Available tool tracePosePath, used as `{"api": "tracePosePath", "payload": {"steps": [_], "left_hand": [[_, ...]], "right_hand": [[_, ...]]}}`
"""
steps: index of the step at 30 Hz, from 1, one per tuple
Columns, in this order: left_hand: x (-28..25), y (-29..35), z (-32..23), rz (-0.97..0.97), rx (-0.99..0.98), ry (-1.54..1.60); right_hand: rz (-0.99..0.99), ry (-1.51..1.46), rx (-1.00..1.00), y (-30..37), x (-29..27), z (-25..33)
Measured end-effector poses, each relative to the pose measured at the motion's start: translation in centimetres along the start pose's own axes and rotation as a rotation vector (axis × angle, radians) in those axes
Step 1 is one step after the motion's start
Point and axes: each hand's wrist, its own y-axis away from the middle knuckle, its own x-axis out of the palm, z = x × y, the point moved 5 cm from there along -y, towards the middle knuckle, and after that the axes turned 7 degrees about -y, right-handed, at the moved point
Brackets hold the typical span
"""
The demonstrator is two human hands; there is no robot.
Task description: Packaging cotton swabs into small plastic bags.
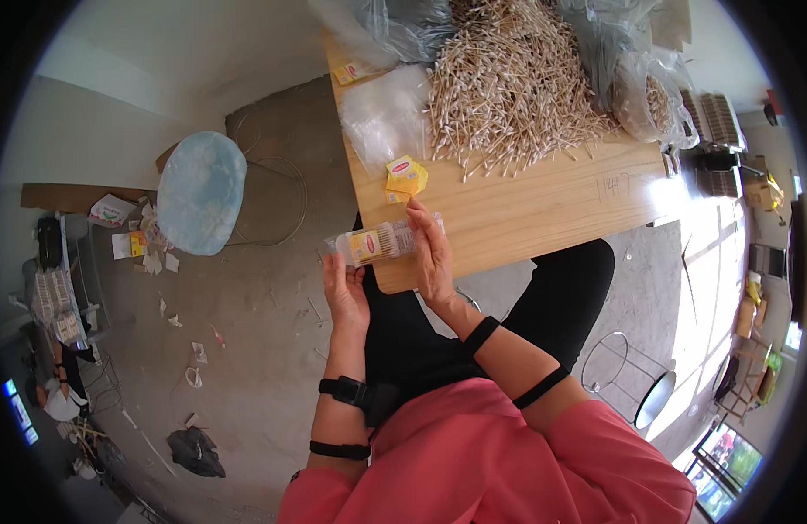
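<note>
A clear plastic bag of cotton swabs [381, 242] with a yellow label card inside lies sideways between my hands, over the table's near left corner. My left hand [346, 301] grips its left end, thumb and fingers at the plastic. At the other end, my right hand [433, 262] holds the bag with its fingers long and close together against it. Just beyond the bag sits a small stack of yellow label cards [407, 182] on the wooden table [543, 201]. Behind the cards lie flat clear plastic bags [386, 118], beside a big heap of loose cotton swabs [517, 83].
Grey plastic bags [403, 26] flank the heap, and a clear bag of swabs [643, 100] sits at the table's right. A blue-topped stool [202, 192] stands on the left, another stool [655, 399] at lower right. Scraps and a black bag [195, 452] litter the floor.
</note>
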Motion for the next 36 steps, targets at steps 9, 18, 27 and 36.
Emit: {"api": "tracePosePath", "payload": {"steps": [9,18,27,36], "left_hand": [[3.7,1.0,1.3,0.011,-0.021,0.121],[4.9,1.6,1.2,-0.065,-0.079,-0.15],[2.8,0.0,1.7,0.061,-0.038,0.109],[3.1,-0.2,2.4,0.158,-0.1,0.095]], "right_hand": [[-0.007,0.035,-0.017,-0.2,2.3,-1.9],[0.028,0.176,-0.045,0.1,3.9,-1.0],[-0.049,-0.04,-0.018,0.5,4.4,-2.1],[-0.063,-0.315,0.143,0.5,4.1,-2.9]]}}
